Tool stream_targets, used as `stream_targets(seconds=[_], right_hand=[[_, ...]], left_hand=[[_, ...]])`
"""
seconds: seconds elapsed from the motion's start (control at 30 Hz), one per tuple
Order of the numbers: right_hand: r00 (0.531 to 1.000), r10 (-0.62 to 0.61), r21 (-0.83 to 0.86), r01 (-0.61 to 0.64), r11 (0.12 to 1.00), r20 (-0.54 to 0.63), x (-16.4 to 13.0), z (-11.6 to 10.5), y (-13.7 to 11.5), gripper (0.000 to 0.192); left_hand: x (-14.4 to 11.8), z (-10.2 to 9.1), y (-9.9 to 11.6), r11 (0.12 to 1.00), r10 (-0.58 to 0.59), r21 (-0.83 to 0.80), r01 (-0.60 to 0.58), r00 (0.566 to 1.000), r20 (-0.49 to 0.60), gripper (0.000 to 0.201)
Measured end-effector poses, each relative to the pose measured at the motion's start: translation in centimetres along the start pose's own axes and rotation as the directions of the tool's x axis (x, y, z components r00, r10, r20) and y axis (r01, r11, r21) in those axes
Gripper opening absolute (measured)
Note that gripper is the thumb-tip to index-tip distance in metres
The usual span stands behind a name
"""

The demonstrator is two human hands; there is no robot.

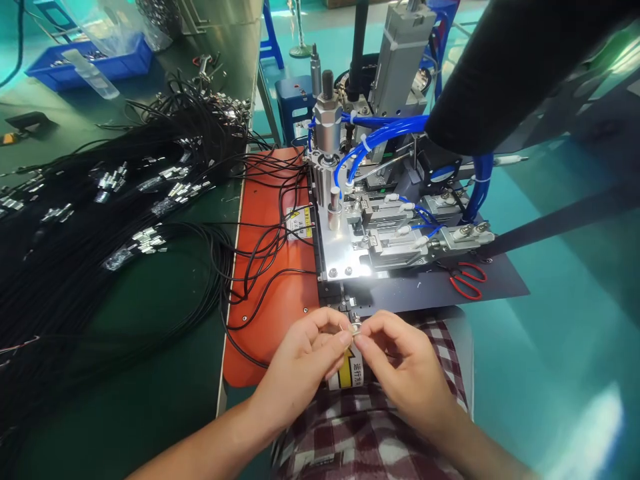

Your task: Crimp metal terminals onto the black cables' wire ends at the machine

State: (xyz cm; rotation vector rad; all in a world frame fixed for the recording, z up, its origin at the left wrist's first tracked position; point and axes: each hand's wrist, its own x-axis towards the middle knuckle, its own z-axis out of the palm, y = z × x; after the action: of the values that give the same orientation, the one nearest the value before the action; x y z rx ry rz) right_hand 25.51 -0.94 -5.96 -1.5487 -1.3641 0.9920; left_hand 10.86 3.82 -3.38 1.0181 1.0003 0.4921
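A small metal connector (355, 328) sits pinched between the fingertips of both hands, just in front of the machine's near edge and above the checked lap. It appears light, rigid and smooth, so likely slippery; a fingertip pinch on its sides seems the sound hold. The left hand (305, 363) closes thumb and forefinger on its left end; the right hand (400, 360) does likewise on its right end, other fingers curled. Beyond lie the pneumatic fixture (380, 227), red scissors (467, 279), an orange mat (270, 267) and bundled black cables (100, 220).
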Motion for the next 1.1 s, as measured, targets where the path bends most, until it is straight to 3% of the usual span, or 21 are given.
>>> stream_targets(seconds=[0.07,0.17,0.23,0.33,0.43,0.5,0.6,1.1], right_hand=[[0.999,-0.013,-0.005,0.013,1.0,-0.029,0.0,0.1,-0.8,0.016],[0.989,0.148,0.142,-0.149,0.978,0.019,-0.2,0.6,-1.0,0.02],[0.963,0.246,0.228,-0.265,0.937,0.105,-0.4,0.8,-0.5,0.02],[0.944,0.274,0.259,-0.315,0.913,0.181,-0.6,0.5,0.4,0.018],[0.957,0.26,0.264,-0.286,0.921,0.129,-0.2,-0.1,0.4,0.016],[0.969,0.239,0.268,-0.248,0.931,0.066,0.3,-0.2,-0.1,0.015],[0.976,0.215,0.277,-0.211,0.938,0.014,0.6,0.2,-0.6,0.013],[0.978,0.207,0.285,-0.196,0.938,-0.007,0.5,0.8,0.0,0.011]], left_hand=[[-0.2,0.1,-0.2,0.986,0.109,0.136,-0.1,0.992,-0.059,0.01],[-0.3,0.1,-0.8,0.933,0.254,0.294,-0.208,0.959,-0.126,0.012],[-0.1,0.1,-1.0,0.955,0.181,0.26,-0.143,0.975,-0.13,0.014],[0.2,-0.2,-1.2,1.0,-0.027,0.011,0.027,0.999,-0.043,0.014],[0.5,-0.3,-1.2,0.971,-0.112,-0.205,0.123,0.992,0.063,0.016],[0.5,-0.2,-1.2,0.955,-0.115,-0.263,0.133,0.99,0.084,0.017],[0.4,-0.1,-1.0,0.959,-0.104,-0.26,0.116,0.993,0.062,0.017],[0.4,0.0,-1.2,0.982,-0.106,-0.158,0.105,0.994,0.007,0.015]])
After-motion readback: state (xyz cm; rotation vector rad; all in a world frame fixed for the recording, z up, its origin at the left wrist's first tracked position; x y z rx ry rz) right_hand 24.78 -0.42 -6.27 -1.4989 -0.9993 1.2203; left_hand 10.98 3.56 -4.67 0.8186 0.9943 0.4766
